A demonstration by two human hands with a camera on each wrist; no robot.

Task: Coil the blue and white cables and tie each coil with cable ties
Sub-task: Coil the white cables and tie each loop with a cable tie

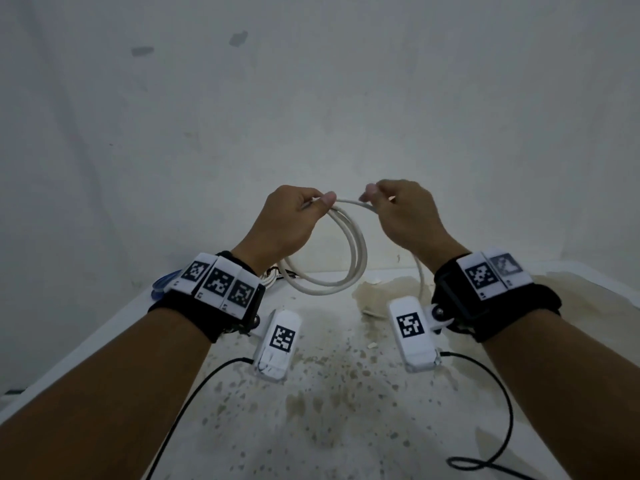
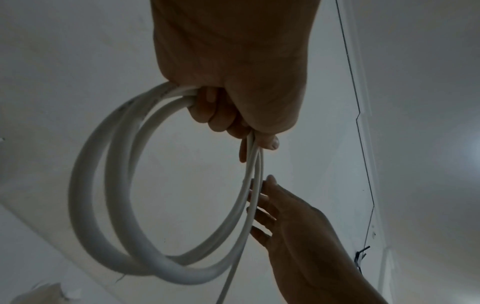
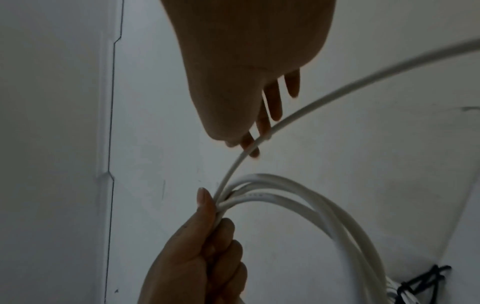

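Both hands hold the white cable (image 1: 361, 252) up above the table. My left hand (image 1: 318, 200) grips the top of its coil (image 2: 83, 205), which hangs down in a few loops. Just to its right, my right hand (image 1: 372, 195) pinches the loose strand (image 3: 363, 82) between thumb and forefinger, the other fingers (image 3: 275, 102) straight. From there the strand drops toward the table behind my right wrist. In the right wrist view my left hand (image 3: 207, 236) clasps the gathered loops (image 3: 280, 183). Part of the blue cable (image 1: 160, 285) shows behind my left wrist.
The white table (image 1: 329, 393) is stained and speckled, with a brown patch (image 1: 381, 289) at the back. Black cable ties (image 1: 273, 271) lie near the back edge under the coil. A plain wall stands close behind. Black camera leads (image 1: 502, 393) trail over the front.
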